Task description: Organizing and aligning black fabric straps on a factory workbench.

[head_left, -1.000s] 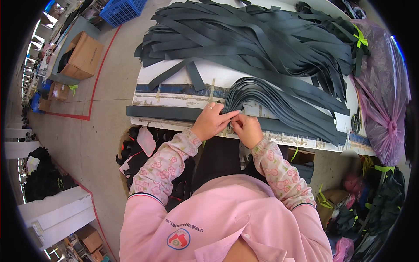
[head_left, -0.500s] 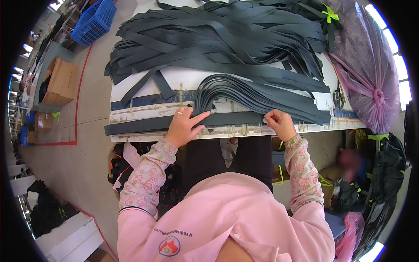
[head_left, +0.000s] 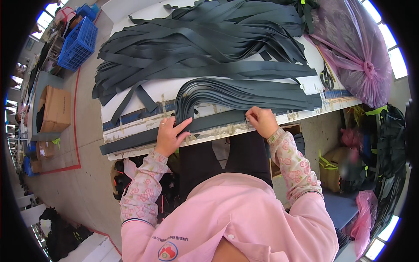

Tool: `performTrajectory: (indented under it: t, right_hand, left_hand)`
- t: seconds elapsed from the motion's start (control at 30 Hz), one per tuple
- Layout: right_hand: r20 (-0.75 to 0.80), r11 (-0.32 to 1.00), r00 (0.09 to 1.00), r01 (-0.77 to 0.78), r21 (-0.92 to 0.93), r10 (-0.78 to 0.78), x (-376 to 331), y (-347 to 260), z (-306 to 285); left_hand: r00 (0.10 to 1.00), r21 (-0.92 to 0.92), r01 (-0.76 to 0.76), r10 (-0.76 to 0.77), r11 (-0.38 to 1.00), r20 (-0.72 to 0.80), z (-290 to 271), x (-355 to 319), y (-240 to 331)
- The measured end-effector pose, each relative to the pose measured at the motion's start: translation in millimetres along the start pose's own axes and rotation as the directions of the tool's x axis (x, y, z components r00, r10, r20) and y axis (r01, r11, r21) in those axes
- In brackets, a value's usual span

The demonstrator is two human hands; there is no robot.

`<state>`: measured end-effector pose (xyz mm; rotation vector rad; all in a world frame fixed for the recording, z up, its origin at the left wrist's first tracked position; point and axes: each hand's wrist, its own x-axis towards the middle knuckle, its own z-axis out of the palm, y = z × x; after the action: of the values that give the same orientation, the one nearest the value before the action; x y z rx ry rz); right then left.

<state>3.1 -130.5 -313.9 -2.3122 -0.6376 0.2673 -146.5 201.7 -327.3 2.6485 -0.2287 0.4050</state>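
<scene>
One flat dark grey strip (head_left: 218,120) lies along the front edge of the white table (head_left: 168,91). My left hand (head_left: 169,136) rests on this strip with thumb and fingers spread. At the strip's right end, the thumb and forefinger of my right hand (head_left: 263,121) are pinched together on it. Just behind the strip is a bundle of similar strips (head_left: 248,94), layered together and curved over at its left end, close to my left fingertips. A large heap of loose dark strips (head_left: 196,41) covers the far part of the table.
Black-handled scissors (head_left: 326,80) lie at the table's right side, beside a big tied pinkish plastic bag (head_left: 349,48). On the left, past the floor's red line, are a blue crate (head_left: 78,46) and a cardboard box (head_left: 57,109). Dark material hangs at the right (head_left: 390,144).
The whole view has turned slightly, so table and strips sit tilted and further left. Both hands keep nearly the same places on the strip.
</scene>
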Motion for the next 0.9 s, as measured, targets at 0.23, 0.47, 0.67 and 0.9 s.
performTrajectory:
  t: [0.23, 0.47, 0.67, 0.9]
  right_hand:
    - [0.112, 0.938, 0.984, -0.164, 0.305, 0.136, 6, 8, -18]
    - [0.398, 0.915, 0.906, -0.029, 0.402, -0.146, -4, -54, 45]
    - [0.638, 0.906, 0.767, -0.219, 0.362, -0.070, 14, -89, 70]
    - [0.667, 0.949, 0.725, -0.059, 0.308, -0.171, 18, -99, 58]
  left_hand:
    - [1.000, -0.011, -0.014, 0.014, 1.000, -0.001, 5, 6, -1]
    - [1.000, 0.019, -0.016, 0.016, 1.000, -0.009, -2, -3, -1]
    - [0.999, 0.003, -0.032, 0.032, 0.999, -0.029, 2, 0, 0]
    - [0.999, -0.006, -0.040, 0.039, 0.999, -0.021, 0, 6, 1]
